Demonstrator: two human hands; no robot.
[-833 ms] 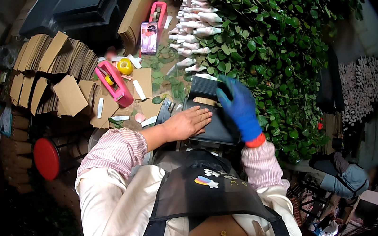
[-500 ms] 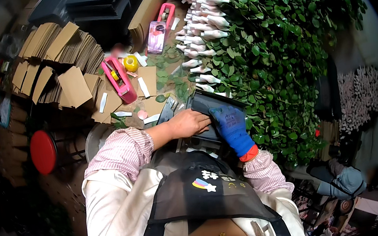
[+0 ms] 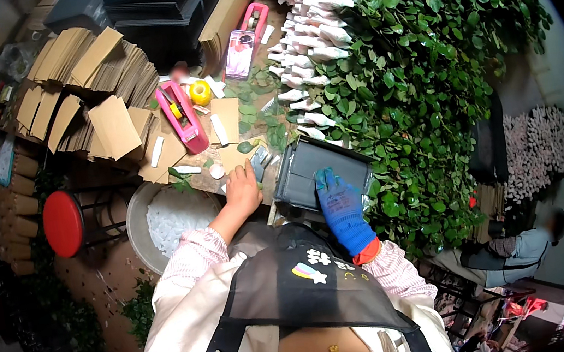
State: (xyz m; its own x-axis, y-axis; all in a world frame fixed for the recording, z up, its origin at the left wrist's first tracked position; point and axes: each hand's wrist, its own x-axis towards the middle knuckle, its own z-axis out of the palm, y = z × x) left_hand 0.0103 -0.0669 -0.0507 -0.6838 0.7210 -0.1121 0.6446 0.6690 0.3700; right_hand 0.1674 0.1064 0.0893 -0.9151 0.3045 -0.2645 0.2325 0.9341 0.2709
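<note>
Seemingly for steadying, in the head view, the tray [image 3: 298, 172] is rested upon by the right hand [image 3: 341, 204], spread nearly flat, nothing gripped. Just left, the grey tool [image 3: 261, 160] is met by the half-curled left hand [image 3: 244, 189]; whether it is gripped cannot be told. The tray's long axis is laid left to right, right end nearer.

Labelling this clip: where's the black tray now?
In the head view, just right of centre, the black tray lies under the right hand, beside leafy stems.

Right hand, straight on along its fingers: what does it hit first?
Probably the far rim of the black tray beneath the right hand, then white sleeves beyond. Depth's unclear; it might clear the rim.
</note>
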